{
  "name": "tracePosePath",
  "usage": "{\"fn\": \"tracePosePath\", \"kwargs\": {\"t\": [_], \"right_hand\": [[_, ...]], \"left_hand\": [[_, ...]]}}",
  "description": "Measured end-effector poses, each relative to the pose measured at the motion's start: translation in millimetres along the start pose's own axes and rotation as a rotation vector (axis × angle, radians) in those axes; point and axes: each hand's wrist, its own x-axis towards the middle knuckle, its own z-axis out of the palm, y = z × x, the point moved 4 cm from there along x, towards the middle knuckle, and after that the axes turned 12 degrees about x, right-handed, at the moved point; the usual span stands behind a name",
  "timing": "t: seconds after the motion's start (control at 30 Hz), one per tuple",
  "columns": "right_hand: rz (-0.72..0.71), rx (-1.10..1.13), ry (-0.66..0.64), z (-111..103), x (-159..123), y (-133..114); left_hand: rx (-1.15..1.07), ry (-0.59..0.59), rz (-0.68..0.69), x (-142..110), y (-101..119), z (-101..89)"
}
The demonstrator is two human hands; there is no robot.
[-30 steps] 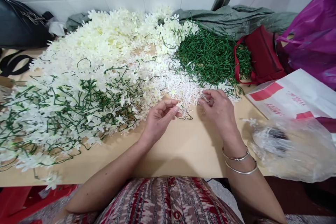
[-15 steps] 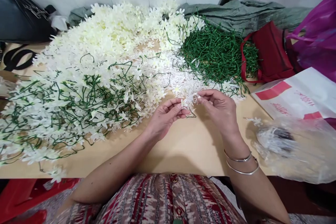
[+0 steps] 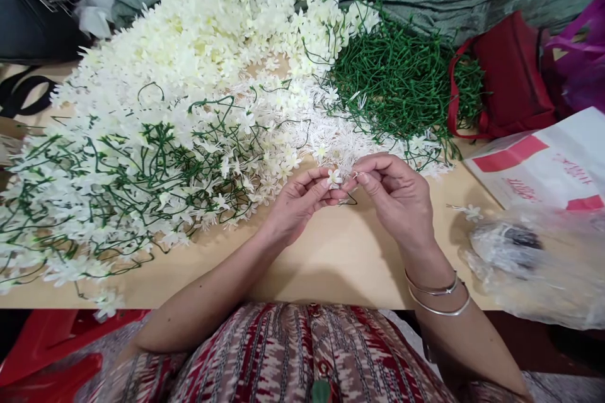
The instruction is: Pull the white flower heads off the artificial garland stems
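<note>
Pinched between the thumb and fingers of my left hand [image 3: 302,204] is a small white artificial flower [image 3: 334,179], its petals facing up. My right hand [image 3: 397,195] is closed in a pinch just to the right of it, on a thin white stamen piece [image 3: 357,175] whose far end is hard to make out. Both hands are above the table's front part. Right behind them lies a heap of white stamens [image 3: 331,129]. A green wire stem [image 3: 350,199] shows just below the fingertips.
White flowers on green stems [image 3: 142,182] spread across the left. Loose cream flowers [image 3: 203,31] are heaped behind. A pile of green stems [image 3: 397,75] stands near a red bag [image 3: 513,79]. On the right lie a white paper bag [image 3: 543,160] and clear plastic [image 3: 562,264].
The right fingertips have come closer to the flower and closed around the thin white piece. My left hand still holds the flower. The whole view has shifted slightly.
</note>
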Motion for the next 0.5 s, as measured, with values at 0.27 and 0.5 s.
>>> {"fn": "tracePosePath", "kwargs": {"t": [0.27, 0.5], "right_hand": [[-0.091, -0.132, -0.001, 4.1, -3.3, -2.7], [-0.040, -0.100, -0.002, 11.4, -2.6, 4.3]], "left_hand": [[-0.013, 0.003, -0.027, -1.5, -1.5, 2.0], [0.028, 0.043, 0.042, -1.4, -1.1, 1.7]]}}
